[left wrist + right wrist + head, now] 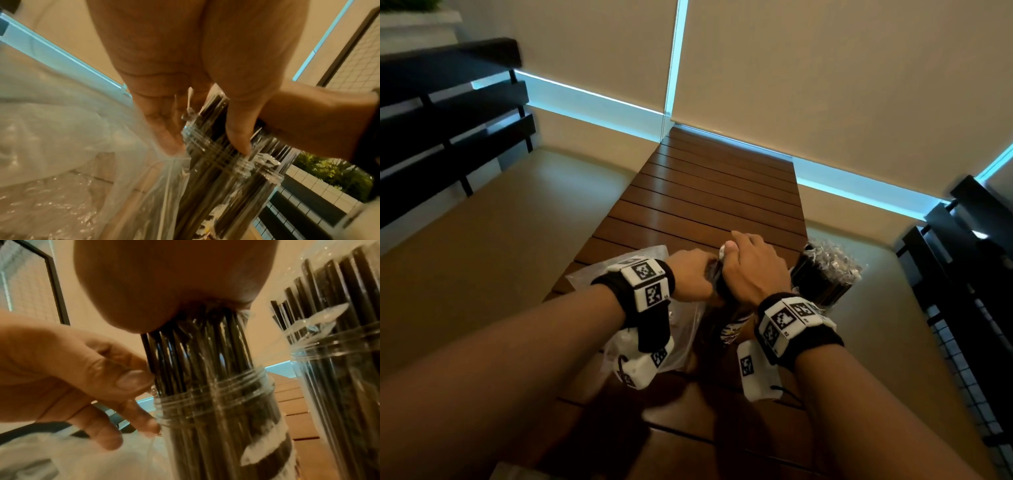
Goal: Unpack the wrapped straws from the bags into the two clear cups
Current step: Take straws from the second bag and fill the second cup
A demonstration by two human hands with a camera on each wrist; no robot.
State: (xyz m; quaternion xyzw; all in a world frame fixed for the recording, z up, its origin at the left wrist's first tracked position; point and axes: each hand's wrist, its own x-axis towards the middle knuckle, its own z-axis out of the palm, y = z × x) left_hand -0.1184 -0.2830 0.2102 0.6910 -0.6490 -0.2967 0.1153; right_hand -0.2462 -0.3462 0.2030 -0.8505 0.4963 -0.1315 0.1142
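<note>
Two hands seat one bundle: right hand [751, 270] clasps the wrapped straws [197, 353] from above, left hand [86, 369] pinches them beside the cup [218, 418] rim; press straight down, steadying the cup.

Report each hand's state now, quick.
Left hand: fingers pinch the straws just above the near cup rim.
Right hand: curled around the tops of those straws, gripping the bundle.
</note>
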